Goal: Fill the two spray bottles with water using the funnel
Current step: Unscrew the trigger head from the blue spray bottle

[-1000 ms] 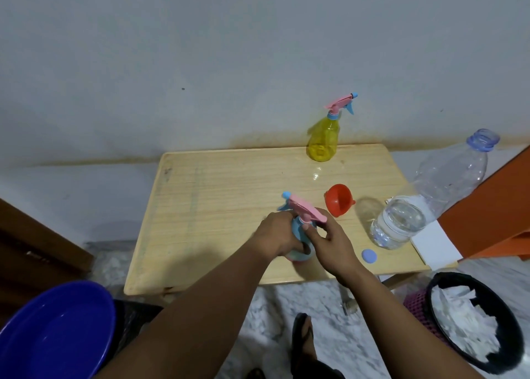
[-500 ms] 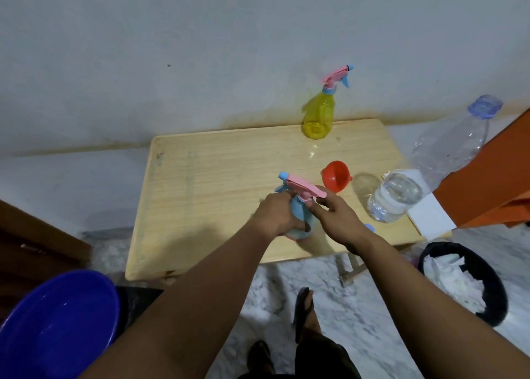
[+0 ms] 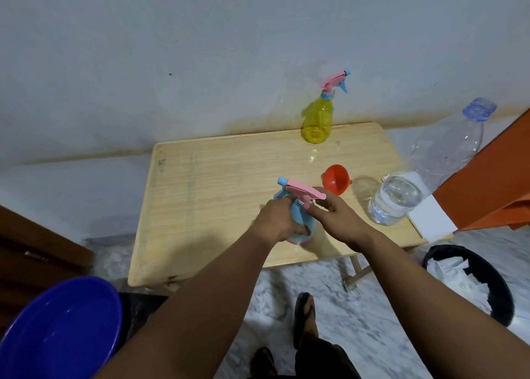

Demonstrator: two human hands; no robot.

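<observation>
The blue spray bottle (image 3: 299, 221) is held upright near the front edge of the table (image 3: 200, 195). Its body is gripped by the left hand (image 3: 276, 221), and its pink spray head is pinched at the neck by the right hand (image 3: 335, 218). The yellow spray bottle (image 3: 318, 120) stands at the back edge. The red funnel (image 3: 335, 179) lies between the bottles, beside the water bottle (image 3: 401, 195) at the right edge.

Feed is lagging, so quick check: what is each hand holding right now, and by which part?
Both hold the blue spray bottle: left hand grips its body, right hand pinches the pink spray head's collar.
</observation>
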